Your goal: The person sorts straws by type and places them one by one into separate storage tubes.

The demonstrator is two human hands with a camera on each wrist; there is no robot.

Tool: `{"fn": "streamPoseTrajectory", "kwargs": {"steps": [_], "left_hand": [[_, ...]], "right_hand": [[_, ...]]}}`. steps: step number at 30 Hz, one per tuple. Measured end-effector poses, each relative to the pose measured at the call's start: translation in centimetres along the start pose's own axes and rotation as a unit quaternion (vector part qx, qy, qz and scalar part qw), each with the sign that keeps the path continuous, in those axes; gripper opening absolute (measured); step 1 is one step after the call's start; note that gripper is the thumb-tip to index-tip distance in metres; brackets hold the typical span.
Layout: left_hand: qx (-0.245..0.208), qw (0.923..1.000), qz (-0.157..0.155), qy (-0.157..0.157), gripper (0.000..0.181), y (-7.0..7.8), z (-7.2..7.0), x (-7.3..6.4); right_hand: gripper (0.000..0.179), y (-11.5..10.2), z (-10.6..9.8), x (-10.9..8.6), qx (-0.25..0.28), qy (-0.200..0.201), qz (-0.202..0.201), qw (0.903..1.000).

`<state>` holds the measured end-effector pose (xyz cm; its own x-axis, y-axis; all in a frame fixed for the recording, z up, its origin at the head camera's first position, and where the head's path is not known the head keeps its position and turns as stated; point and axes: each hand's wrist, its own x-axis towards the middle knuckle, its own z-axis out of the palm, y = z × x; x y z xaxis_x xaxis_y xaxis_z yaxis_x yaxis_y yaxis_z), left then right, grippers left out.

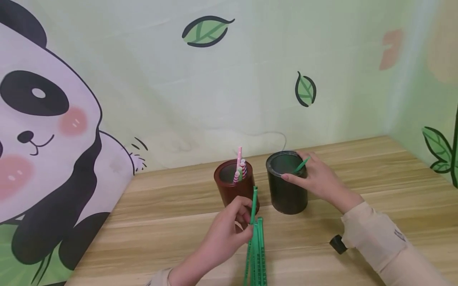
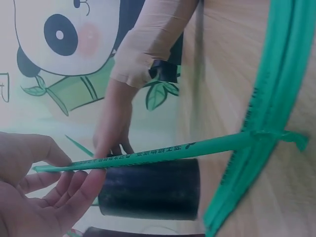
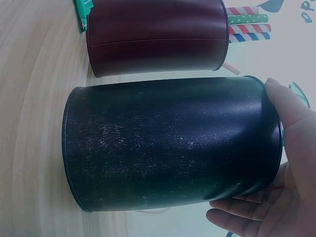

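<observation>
My left hand [image 1: 223, 228] pinches one slim green wrapped straw [image 1: 254, 204] near an end. In the left wrist view this straw [image 2: 163, 154] has dark print and crosses over a bundle of similar green wrapped straws [image 2: 274, 98] lying on the table. My right hand [image 1: 318, 176] grips the black cylindrical cup [image 1: 288, 194] at its rim, thumb on the near side and fingers round the far side. The cup stands upright, and a green tip [image 1: 302, 164] sticks out over its rim. In the right wrist view the fingers curl along the cup's wall [image 3: 173, 143].
Close left of the black cup stands a dark red cup [image 1: 229, 190], with several striped and dotted paper straws [image 1: 240, 167] poking out. The wooden table [image 1: 161, 214] meets a panda-printed backdrop [image 1: 161, 99] behind. A black piece [image 1: 338, 244] sits at my right sleeve.
</observation>
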<state>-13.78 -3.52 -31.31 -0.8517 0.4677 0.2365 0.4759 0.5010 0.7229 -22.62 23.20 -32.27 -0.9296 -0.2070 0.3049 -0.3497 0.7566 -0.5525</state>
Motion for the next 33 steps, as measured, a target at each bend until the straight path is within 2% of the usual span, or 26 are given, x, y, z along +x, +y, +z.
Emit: {"fn": "streamPoseTrajectory", "kwargs": {"steps": [7,16,23,29,33], "left_hand": [[-0.008,0.9992,0.030,0.025,0.040,1.6,-0.7,0.9],[0.006,0.9924,0.092,0.081,0.049,3.4,-2.0,3.2],[0.023,0.9780,0.154,0.138,0.048,4.7,-3.4,5.6],[0.010,0.9703,0.158,0.183,0.049,5.7,-4.6,7.6],[0.011,0.9584,0.170,0.229,0.047,6.2,-4.8,8.7]], "right_hand": [[0.082,0.0,0.1,0.1,0.005,-0.002,-0.001,1.0000],[0.078,0.1,0.1,0.1,0.005,0.006,-0.010,0.9999],[0.078,0.2,0.3,0.2,0.008,0.011,-0.006,0.9999],[0.078,-0.1,0.3,0.0,0.008,0.011,-0.004,0.9999],[0.077,-0.3,0.3,0.0,0.006,0.011,-0.010,0.9999]]}}
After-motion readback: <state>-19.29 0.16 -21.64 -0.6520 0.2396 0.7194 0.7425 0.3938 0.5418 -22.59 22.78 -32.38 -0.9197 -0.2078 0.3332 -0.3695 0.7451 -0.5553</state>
